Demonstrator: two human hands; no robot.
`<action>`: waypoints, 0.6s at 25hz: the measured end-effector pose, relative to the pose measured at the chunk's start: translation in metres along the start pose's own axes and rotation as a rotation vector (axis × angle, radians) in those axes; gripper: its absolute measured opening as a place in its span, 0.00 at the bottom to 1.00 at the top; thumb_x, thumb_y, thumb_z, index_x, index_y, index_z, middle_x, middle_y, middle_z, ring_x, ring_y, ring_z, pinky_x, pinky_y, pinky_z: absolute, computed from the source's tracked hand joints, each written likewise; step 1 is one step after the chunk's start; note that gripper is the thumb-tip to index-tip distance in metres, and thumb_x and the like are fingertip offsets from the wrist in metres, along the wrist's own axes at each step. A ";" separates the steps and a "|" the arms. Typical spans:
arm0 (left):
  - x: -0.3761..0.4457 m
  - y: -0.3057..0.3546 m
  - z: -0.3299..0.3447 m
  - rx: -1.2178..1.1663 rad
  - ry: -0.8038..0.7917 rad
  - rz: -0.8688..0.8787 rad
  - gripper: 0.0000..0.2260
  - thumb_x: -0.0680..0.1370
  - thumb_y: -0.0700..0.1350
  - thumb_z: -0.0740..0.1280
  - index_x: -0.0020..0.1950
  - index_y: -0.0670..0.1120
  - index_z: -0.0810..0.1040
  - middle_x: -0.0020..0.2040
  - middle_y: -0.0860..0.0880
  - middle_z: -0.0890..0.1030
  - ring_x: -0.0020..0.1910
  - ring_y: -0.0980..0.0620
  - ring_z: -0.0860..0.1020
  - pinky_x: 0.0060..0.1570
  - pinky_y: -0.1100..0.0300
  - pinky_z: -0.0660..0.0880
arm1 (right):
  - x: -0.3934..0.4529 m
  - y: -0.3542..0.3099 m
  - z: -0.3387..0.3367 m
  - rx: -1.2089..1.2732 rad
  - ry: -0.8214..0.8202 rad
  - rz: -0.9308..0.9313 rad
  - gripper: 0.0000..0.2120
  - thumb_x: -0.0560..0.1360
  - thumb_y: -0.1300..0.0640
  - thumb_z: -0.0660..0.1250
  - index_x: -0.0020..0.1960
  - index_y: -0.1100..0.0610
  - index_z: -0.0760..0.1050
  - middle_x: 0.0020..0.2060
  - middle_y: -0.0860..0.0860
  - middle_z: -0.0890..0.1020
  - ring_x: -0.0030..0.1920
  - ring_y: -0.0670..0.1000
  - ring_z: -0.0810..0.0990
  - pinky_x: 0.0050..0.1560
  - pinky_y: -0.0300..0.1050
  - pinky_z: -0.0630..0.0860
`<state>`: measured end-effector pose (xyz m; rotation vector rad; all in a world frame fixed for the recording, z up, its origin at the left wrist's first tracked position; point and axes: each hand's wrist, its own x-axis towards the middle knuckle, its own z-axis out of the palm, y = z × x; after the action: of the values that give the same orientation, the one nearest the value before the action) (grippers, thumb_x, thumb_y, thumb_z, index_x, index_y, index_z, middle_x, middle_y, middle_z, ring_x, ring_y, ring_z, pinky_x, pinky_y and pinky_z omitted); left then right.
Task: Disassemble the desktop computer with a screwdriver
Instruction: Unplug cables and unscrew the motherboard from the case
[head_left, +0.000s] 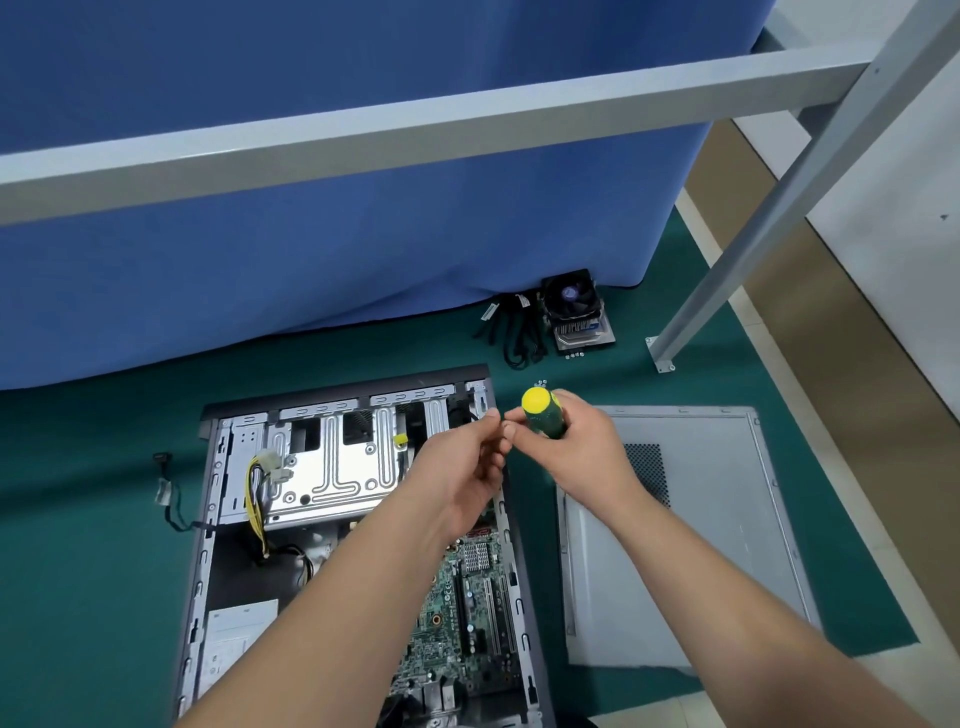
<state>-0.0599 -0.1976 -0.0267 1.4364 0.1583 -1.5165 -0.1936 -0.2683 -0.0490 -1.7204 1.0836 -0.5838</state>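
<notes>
Clenched round the green, yellow-capped screwdriver (543, 415), the right hand (576, 447) meets the left hand (470, 467), fingertips pinched on something too small to tell, above the open computer case (358, 519) at lower centre; no writing is legible.

My right hand (576, 441) covers the screwdriver (543, 415) below its yellow cap, so shaft and tip are hidden. Whatever my left hand's (467, 467) fingertips pinch is too small to tell. My left forearm hides much of the motherboard (467, 613). Beyond my right hand, tiny pale specks (541, 383) could be screws; I cannot tell. The case (208, 519) runs off the bottom edge.
</notes>
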 end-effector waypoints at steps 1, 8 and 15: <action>0.000 0.001 -0.002 -0.023 -0.004 -0.013 0.10 0.82 0.45 0.69 0.57 0.39 0.84 0.36 0.48 0.79 0.32 0.55 0.72 0.35 0.64 0.70 | 0.000 0.000 0.000 -0.004 0.014 -0.040 0.03 0.73 0.54 0.78 0.45 0.51 0.84 0.41 0.45 0.80 0.43 0.46 0.81 0.44 0.40 0.77; 0.004 0.010 -0.002 0.030 -0.060 -0.017 0.15 0.82 0.50 0.67 0.56 0.40 0.86 0.43 0.46 0.86 0.35 0.51 0.76 0.36 0.61 0.73 | 0.000 0.014 0.002 -0.192 0.074 -0.280 0.10 0.70 0.65 0.77 0.48 0.55 0.83 0.44 0.47 0.81 0.45 0.46 0.80 0.45 0.38 0.76; 0.060 0.048 -0.052 1.345 0.231 0.904 0.21 0.82 0.47 0.65 0.76 0.53 0.71 0.75 0.51 0.71 0.75 0.47 0.64 0.75 0.51 0.61 | 0.052 0.061 -0.017 -0.002 0.154 0.446 0.03 0.71 0.57 0.74 0.40 0.50 0.82 0.34 0.44 0.83 0.39 0.49 0.79 0.40 0.42 0.74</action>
<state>0.0215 -0.2188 -0.0656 2.1900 -1.4275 -0.5642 -0.2056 -0.3291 -0.1025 -1.3872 1.5218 -0.4334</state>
